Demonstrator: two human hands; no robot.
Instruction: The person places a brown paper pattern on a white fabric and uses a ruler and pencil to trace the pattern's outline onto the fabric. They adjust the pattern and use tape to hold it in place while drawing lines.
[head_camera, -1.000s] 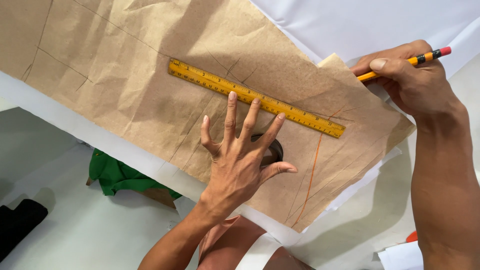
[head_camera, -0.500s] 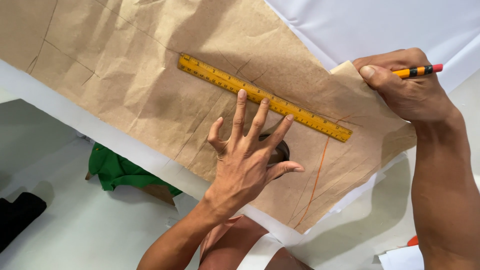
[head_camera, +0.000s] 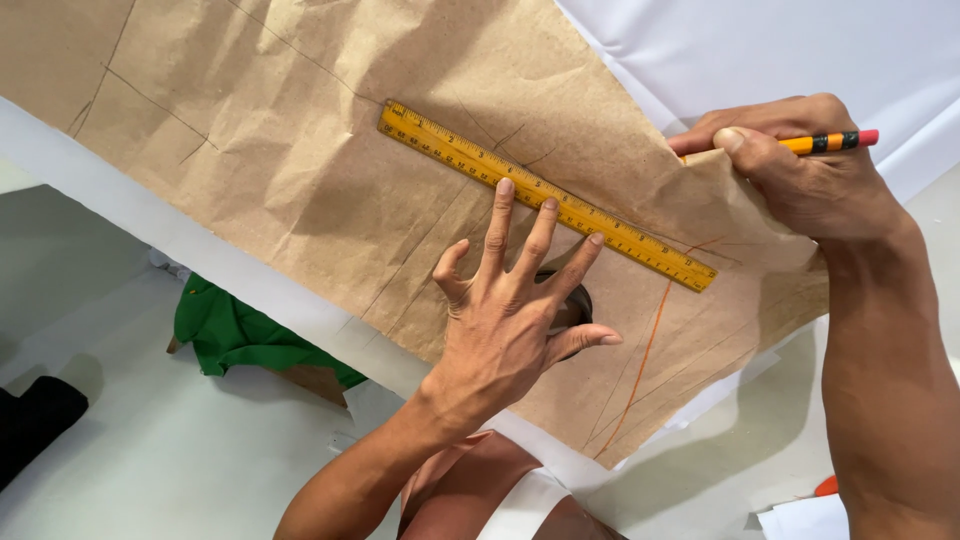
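Observation:
A large sheet of creased brown pattern paper (head_camera: 300, 150) lies on a white table, marked with dark pencil lines and an orange curved line (head_camera: 640, 365). A yellow ruler (head_camera: 545, 195) rests diagonally on the paper. My left hand (head_camera: 510, 320) is spread flat on the paper, three fingertips touching the ruler's near edge. My right hand (head_camera: 800, 175) grips an orange and black pencil with a pink eraser (head_camera: 830, 142) at the paper's right edge, past the ruler's right end. The pencil tip is hidden by my fingers and a raised fold of paper.
White fabric (head_camera: 760, 50) lies under the paper at the upper right. The white table edge (head_camera: 200, 260) runs diagonally; below it on the floor are a green cloth (head_camera: 240, 335) and a black object (head_camera: 35, 420). An orange item (head_camera: 825, 487) peeks out at the lower right.
The view has shifted slightly. My left hand stays spread against the ruler, and my right hand with the pencil stays at the paper's right edge.

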